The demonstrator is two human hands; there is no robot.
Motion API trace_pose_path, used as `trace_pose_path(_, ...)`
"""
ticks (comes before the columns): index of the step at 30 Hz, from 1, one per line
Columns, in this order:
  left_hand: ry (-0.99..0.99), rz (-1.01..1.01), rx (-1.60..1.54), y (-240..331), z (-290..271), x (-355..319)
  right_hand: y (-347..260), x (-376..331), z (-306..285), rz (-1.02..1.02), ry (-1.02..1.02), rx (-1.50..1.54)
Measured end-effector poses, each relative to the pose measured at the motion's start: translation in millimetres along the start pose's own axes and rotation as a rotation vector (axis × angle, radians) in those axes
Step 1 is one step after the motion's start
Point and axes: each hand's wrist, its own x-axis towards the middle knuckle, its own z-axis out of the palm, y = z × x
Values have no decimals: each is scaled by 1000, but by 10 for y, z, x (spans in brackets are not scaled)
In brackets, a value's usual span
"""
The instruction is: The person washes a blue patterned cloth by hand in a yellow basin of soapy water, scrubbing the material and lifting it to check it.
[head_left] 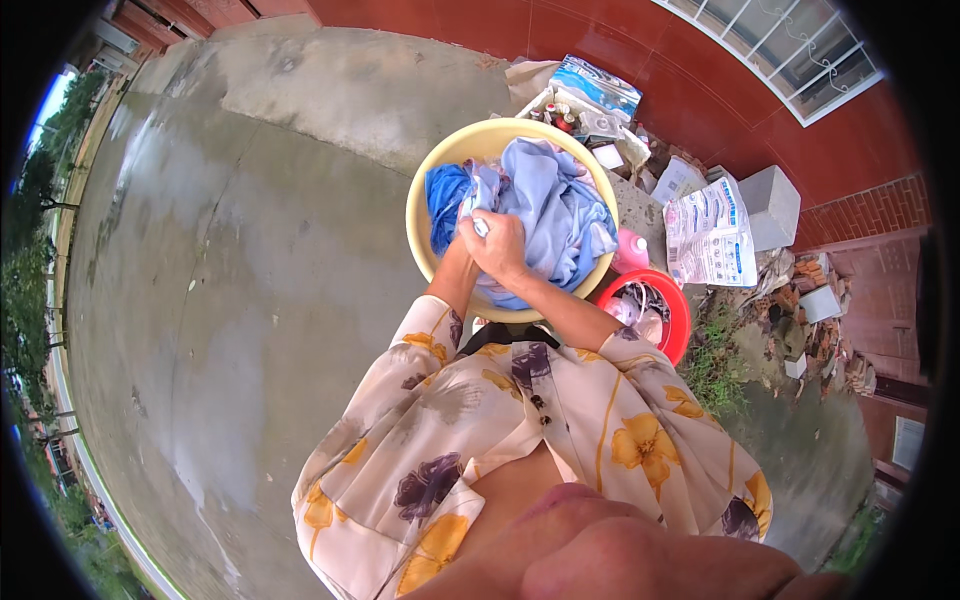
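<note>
A pale yellow basin (424, 160) stands in front of me, heaped with clothes. Most of the heap is light blue cloth (545, 205), with a darker blue piece (447, 197) on its left side. My right hand (498, 247) is closed around a bunched part of the light blue cloth, and a bit of it shows at the thumb. Pressed close against it, my left hand (466, 240) grips the same bunched cloth; its fingers are partly covered by the right hand. Both hands are over the near left part of the basin.
Right of the basin sit a red tub (679, 312) with clothes inside and a pink bottle (630, 250). A white printed bag (708, 235), a pale block (772, 208), boxes and broken bricks (815, 285) line the red wall (610, 38). Wet concrete (270, 250) spreads left.
</note>
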Motion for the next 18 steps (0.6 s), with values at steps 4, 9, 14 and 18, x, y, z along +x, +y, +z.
trace_pose_path(4, 692, -118, 154, -64, 894, 68, 312, 512, -112, 421, 149, -123)
trace_pose_path(9, -145, 77, -20, 272, -702, -275, -294, -73, 232, -86, -69, 35)
trace_pose_path(14, 630, -65, 341, 386, 1038, -342, 743, 826, -303, 356, -177, -207)
trace_pose_path(18, 677, 224, 1619, 951, 445, -723, 851, 1092, -1030, 175, -304, 52)
